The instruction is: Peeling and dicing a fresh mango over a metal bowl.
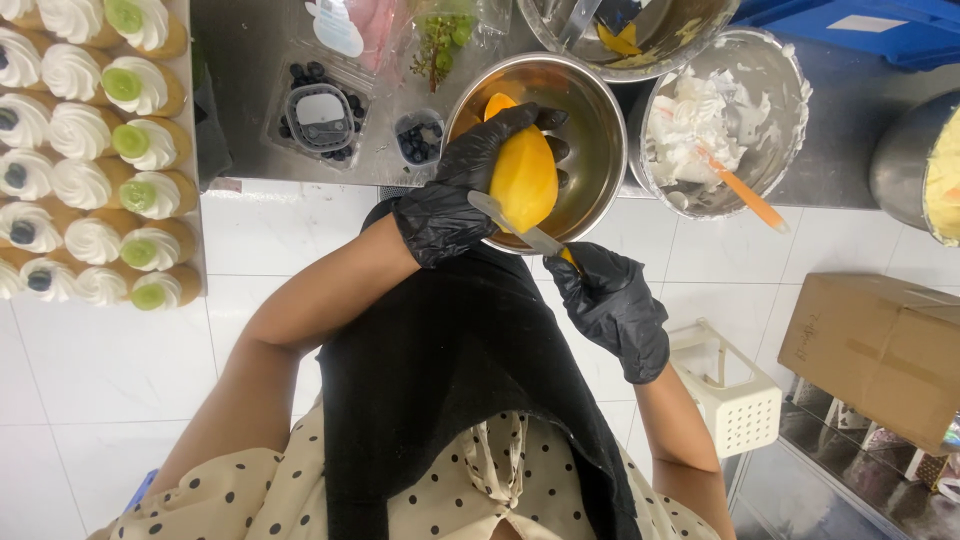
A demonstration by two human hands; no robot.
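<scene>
1. Nearest, a black apron (450,370) over a cream, black-dotted top; both hands wear matte black gloves.
2. Right hand (610,305), fingers curled tight round a knife handle; the steel knife (515,224) blade lies flat against the fruit's lower side.
3. Left hand (465,185) cups a peeled mango (525,175), fingers wrapped over its far side. Mango smooth, wet-looking, deep yellow-orange, oval, held tilted above the steel bowl (590,125).
4. That bowl is round, brushed metal, sitting at the near edge of the grey surface (250,90).
5. Right of it, a second steel bowl (790,130) holds white cream and an orange-handled spatula (745,195).
6. Left on the surface: a clear plastic punnet (320,115) of blueberries with a pale label, and a small tub (418,140) of berries beside it.
7. Far left, rows of cupcakes (90,150), swirled white cream, topped with green grape or blueberry.
8. Farther back, a third bowl (630,35) with yellow scraps.
9. On the white tiled floor, lower right: a white plastic basket (735,395) and a brown cardboard box (880,350).
</scene>
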